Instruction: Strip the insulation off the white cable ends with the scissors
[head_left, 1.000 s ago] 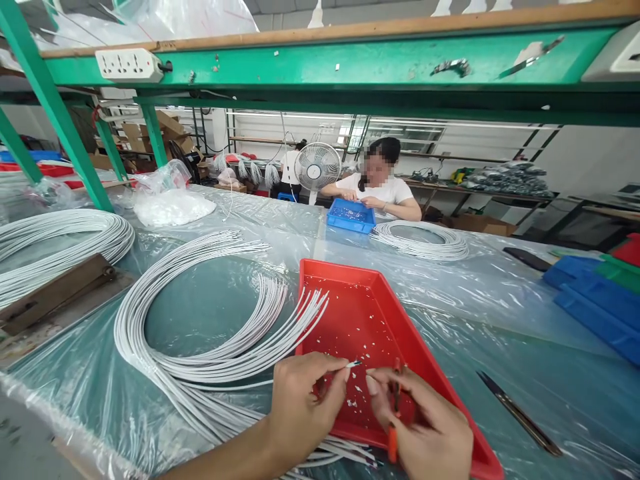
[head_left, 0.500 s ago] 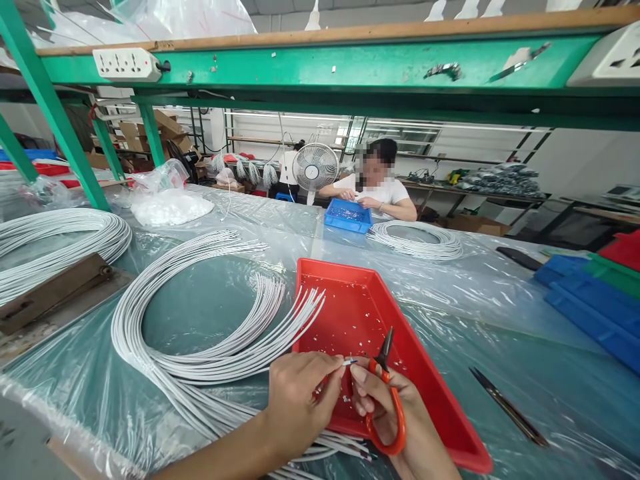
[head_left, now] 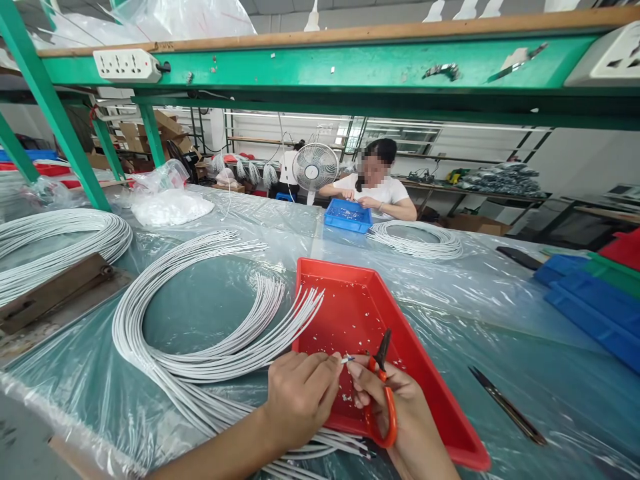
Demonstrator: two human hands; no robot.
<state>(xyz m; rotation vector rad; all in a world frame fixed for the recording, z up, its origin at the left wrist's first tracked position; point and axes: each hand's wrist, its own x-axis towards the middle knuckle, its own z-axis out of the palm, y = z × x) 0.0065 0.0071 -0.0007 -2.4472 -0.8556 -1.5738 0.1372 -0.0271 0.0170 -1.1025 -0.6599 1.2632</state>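
Over the red tray [head_left: 340, 275], my left hand [head_left: 303, 393] pinches a white cable close to its end; the cable tip [head_left: 347, 360] pokes out with a dark bluish inner wire. My right hand [head_left: 400, 407] is closed around orange-handled scissors [head_left: 384, 373], blades pointing up and away. Its thumb and forefinger also meet at the cable tip. Small white scraps are scattered in the tray. A coiled bundle of white cables [head_left: 165, 353] lies left of the tray, some ends reaching over its rim and others passing under my left forearm.
Metal tweezers [head_left: 507, 405] lie right of the tray. Blue bins [head_left: 590, 307] are stacked at the right edge. Another cable coil [head_left: 65, 233] and a metal block [head_left: 55, 290] sit at left. Across the table, a co-worker [head_left: 375, 183] works over a blue tray [head_left: 349, 223]. A green shelf beam [head_left: 300, 70] spans overhead.
Both hands stay almost in place over the tray. My left fingers have curled tighter around the cable end, and the scissors have shifted slightly left with my right hand.
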